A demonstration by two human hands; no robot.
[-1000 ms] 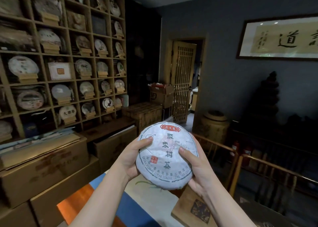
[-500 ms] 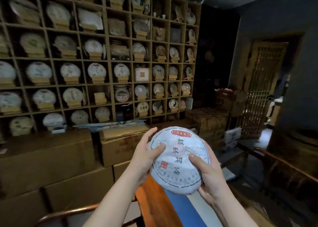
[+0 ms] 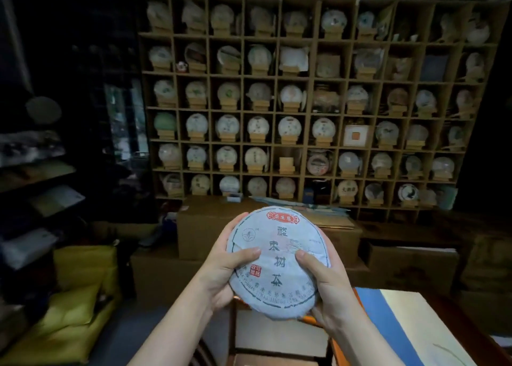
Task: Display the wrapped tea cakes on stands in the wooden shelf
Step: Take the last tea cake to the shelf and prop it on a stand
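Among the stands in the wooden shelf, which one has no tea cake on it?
The bare stand, second row from the bottom, fifth cell from the left. Stands in neighbouring cells each carry a round cake; this one shows only its wooden block.

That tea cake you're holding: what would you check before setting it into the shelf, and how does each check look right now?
1. Grip: the left hand and the right hand both hold the wrapped tea cake, thumbs on its face. Ok.
2. Wrapper: printed face looks whole; back hidden. Cannot tell.
3. Free spot: one compartment in the wooden shelf has a bare stand with no cake on it. Ok.
4. Path: stacked cardboard boxes stand between the person and the shelf's foot. Not ok; lean over or step round.
5. Stand steady: too far and dim. Cannot tell.
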